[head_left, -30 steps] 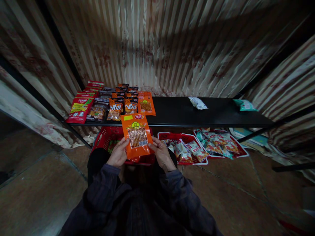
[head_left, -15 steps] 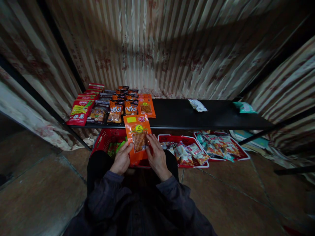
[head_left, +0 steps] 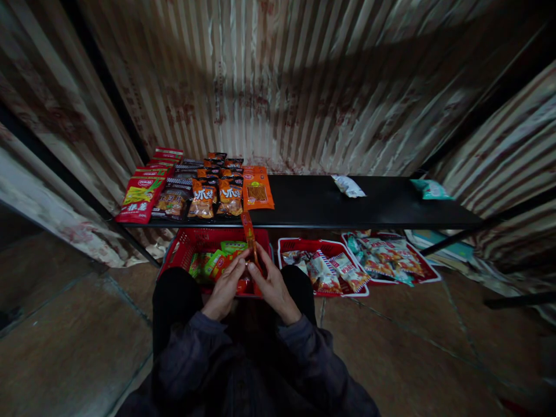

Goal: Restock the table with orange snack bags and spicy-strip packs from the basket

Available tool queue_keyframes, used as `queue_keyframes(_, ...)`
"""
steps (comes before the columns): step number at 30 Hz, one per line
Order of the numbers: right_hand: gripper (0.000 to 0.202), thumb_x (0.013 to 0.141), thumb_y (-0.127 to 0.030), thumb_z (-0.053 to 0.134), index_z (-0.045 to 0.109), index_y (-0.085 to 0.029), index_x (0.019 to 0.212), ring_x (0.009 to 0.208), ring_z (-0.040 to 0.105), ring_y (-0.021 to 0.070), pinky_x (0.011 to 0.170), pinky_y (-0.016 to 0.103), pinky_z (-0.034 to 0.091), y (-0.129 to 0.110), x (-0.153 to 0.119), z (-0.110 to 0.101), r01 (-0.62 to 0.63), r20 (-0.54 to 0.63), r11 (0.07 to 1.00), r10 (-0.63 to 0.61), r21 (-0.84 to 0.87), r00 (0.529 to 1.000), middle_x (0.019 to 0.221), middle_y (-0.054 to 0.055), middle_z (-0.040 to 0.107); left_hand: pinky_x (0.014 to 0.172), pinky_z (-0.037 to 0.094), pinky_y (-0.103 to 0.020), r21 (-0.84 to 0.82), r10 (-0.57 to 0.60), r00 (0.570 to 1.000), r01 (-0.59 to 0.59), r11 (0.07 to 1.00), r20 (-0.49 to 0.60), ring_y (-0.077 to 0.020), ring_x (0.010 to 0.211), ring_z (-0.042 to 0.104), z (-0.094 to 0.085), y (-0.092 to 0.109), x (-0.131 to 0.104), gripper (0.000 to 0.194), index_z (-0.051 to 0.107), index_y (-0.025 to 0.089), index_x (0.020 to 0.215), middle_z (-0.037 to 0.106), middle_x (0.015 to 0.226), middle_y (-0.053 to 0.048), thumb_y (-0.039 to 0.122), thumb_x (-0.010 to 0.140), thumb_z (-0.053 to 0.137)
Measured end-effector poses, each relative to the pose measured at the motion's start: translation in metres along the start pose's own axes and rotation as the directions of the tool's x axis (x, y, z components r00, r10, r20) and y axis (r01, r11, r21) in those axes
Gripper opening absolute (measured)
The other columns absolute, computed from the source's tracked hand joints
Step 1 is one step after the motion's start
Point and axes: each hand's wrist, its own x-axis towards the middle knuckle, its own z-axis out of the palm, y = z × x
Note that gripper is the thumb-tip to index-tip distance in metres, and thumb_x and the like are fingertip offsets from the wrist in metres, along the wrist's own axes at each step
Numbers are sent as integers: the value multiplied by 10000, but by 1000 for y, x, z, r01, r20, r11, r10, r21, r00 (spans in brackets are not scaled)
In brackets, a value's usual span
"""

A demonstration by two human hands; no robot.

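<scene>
Between my two hands I hold an orange snack packet, turned nearly edge-on so only a narrow strip of it shows. My left hand grips it from the left and my right hand from the right, with the fingers close together. Below the hands is a red basket holding green packets and some orange ones. Just beyond, a matching orange packet lies on the black shelf, beside the orange-and-black snack bags.
Red bags and dark bags line the shelf's left end. A white packet and a teal packet lie farther right. Two more baskets of snacks, one red basket nearer, stand under the shelf. Black posts frame both sides.
The orange packet in my hands has turned from face-up to almost edge-on. My hands have drawn closer together, uncovering more of the basket below.
</scene>
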Motion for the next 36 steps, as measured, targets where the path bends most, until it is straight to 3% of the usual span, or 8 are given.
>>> queue_keyframes(4, 526, 800, -508, 581, 553, -230, 1245, 1220, 509, 241, 1075, 428, 358, 17, 3, -1, -80, -127, 964, 115, 255, 985, 1306, 50, 571, 1062, 327, -366, 58, 69, 997, -68, 996, -17, -248, 1256, 452, -3, -1, 6, 376, 679, 215, 1076, 574, 1294, -78, 438, 778, 626)
queue_keyframes(8, 503, 682, -522, 691, 621, -247, 1098, 1030, 627, 261, 892, 420, 512, 19, 6, -6, -159, -162, 841, 279, 517, 947, 1090, 40, 690, 1002, 378, -345, -18, 42, 961, -48, 999, -273, -219, 1075, 572, -8, -11, 17, 337, 689, 196, 982, 677, 1064, -74, 283, 663, 751)
queue_keyframes(10, 456, 642, -502, 727, 636, -253, 1014, 968, 649, 261, 801, 392, 547, 16, 7, -10, -183, -146, 800, 318, 571, 937, 987, 30, 715, 972, 398, -332, -80, -9, 948, -18, 997, -319, -204, 1022, 592, -9, -14, 20, 342, 683, 185, 959, 686, 1025, -67, 251, 634, 769)
queue_keyframes(15, 357, 617, -462, 755, 633, -253, 880, 883, 670, 238, 734, 351, 554, 11, 9, -19, -200, -122, 765, 341, 612, 932, 844, 5, 718, 854, 469, -322, -223, -117, 992, 101, 970, -57, -194, 872, 646, -6, -14, 17, 381, 673, 142, 948, 706, 936, -74, 305, 618, 774)
queue_keyframes(21, 435, 588, -425, 778, 634, -231, 949, 875, 674, 252, 753, 388, 544, 10, 8, -26, -258, -42, 750, 355, 609, 934, 899, 22, 720, 738, 488, -280, -293, -135, 986, 102, 951, -94, -155, 717, 649, -4, -10, 16, 374, 654, 142, 873, 708, 830, -51, 314, 571, 794)
queue_keyframes(27, 408, 580, -373, 783, 642, -228, 934, 907, 661, 247, 807, 391, 523, 9, 8, -27, -249, 9, 764, 304, 596, 953, 938, 19, 717, 723, 490, -283, -306, -127, 979, 74, 949, -158, -150, 697, 641, -4, -9, 18, 424, 639, 142, 872, 705, 811, -33, 319, 531, 818)
queue_keyframes(36, 348, 637, -384, 745, 650, -242, 940, 895, 660, 250, 790, 391, 520, 23, 1, -37, -271, 11, 780, 320, 565, 947, 903, 14, 717, 774, 499, -299, -282, -172, 983, 146, 948, -69, -187, 796, 670, -1, -21, 15, 371, 658, 149, 883, 718, 871, -56, 286, 566, 793)
